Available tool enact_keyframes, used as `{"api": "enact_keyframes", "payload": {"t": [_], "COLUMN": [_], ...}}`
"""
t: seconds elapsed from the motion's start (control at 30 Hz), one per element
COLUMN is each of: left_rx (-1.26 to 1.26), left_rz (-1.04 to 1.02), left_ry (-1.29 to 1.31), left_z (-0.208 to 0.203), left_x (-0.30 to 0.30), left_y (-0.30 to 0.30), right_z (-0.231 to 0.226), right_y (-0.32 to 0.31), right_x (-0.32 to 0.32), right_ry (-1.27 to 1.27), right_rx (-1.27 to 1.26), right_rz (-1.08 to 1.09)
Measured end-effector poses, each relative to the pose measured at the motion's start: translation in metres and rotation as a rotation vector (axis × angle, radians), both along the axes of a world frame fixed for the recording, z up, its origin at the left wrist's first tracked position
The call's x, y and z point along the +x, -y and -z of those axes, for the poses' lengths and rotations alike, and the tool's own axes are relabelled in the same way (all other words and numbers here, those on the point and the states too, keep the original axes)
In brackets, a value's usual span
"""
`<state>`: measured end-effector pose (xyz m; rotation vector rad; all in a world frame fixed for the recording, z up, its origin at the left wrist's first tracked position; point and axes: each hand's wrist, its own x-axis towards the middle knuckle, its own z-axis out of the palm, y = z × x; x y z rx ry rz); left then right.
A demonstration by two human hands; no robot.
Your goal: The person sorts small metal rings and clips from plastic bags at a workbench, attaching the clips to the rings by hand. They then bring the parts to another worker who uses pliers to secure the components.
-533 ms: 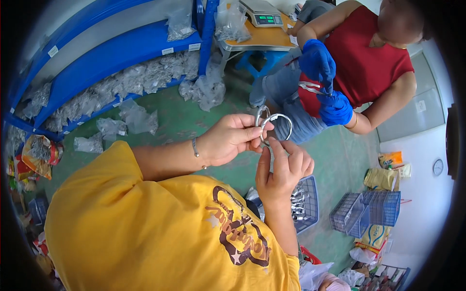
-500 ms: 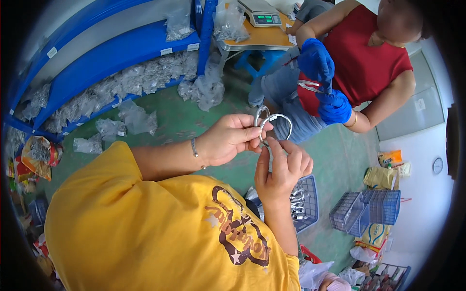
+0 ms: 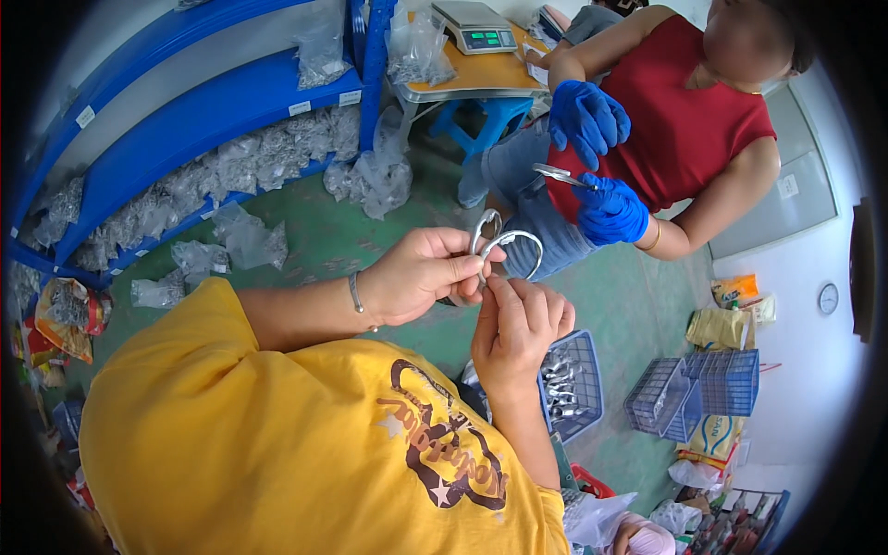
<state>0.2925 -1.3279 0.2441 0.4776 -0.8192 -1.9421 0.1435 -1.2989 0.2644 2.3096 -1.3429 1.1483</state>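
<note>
In front of my chest I hold two shiny silver metal rings. My left hand [image 3: 414,276] pinches both between thumb and fingers. One metal ring [image 3: 540,250] stands to the right, with a small uneven part on its upper inner edge. The other ring [image 3: 475,229] is tilted behind it, partly hidden by my fingers. My right hand [image 3: 520,326] is closed at the lower edge of the right-hand ring, thumb and fingertips together against it. Whether something small is between those fingertips, I cannot tell.
Across from me a person in a red top wears blue gloves [image 3: 612,209] and holds a silver ring [image 3: 559,174]. Blue shelves [image 3: 199,116] with bagged metal parts stand left. A scale [image 3: 474,28] sits on a table. Blue baskets [image 3: 592,407] stand on the floor, one holding metal parts.
My hands and the rings sit slightly left and lower in view, and the rings have tilted a little. The other person's gloved hands have moved apart, one still holding the ring.
</note>
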Motion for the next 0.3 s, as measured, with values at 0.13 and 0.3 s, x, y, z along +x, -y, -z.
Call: {"api": "enact_keyframes", "payload": {"t": [0.13,0.3], "left_rx": [-0.016,0.003], "left_rz": [-0.003,0.012], "left_ry": [0.004,0.032], "left_z": [0.0016,0.0022], "left_x": [0.0019,0.0038], "left_y": [-0.0005,-0.0029], "right_z": [-0.0009,0.0054], "right_y": [0.0004,-0.0011], "right_x": [-0.0011,-0.0054], "right_ry": [-0.023,-0.052], "right_rx": [-0.002,0.037], "right_rz": [-0.013,0.007]}}
